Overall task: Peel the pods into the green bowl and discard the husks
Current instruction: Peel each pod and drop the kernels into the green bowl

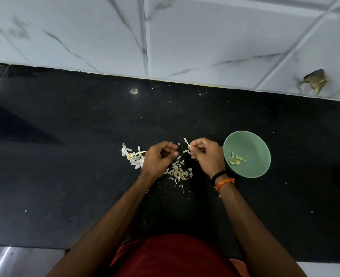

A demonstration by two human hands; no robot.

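Black speckled tabletop (65, 176) against a white marble-tile wall (205, 37), head view looking down. Right hand (206, 154) has fingers curled, pinching a small pod (187, 151) with a strip of papery husk (185, 141) sticking up from it; looks like garlic. Left hand (158, 156) has fingers curled too, thumb and forefinger close together near the pod, but whether they actually pinch anything can't be told. Green bowl (251, 140) sits just beside the right wrist, a few peeled pieces (236, 158) inside. Discarded husk pile (178, 171) lies on the tabletop between the hands; stem with more white skin (132, 155) just left of the left hand.

Handling judgement: pod is tiny, light, firm, likely a bit slick once bare, so hold by the body with fingertip pads. Husk is thin, dry and brittle and tears easily, so take it at a loose edge or tip and pull along the length. Flakes are weightless, scatter easily and may stick to skin. Bowl is light and could slide if bumped.
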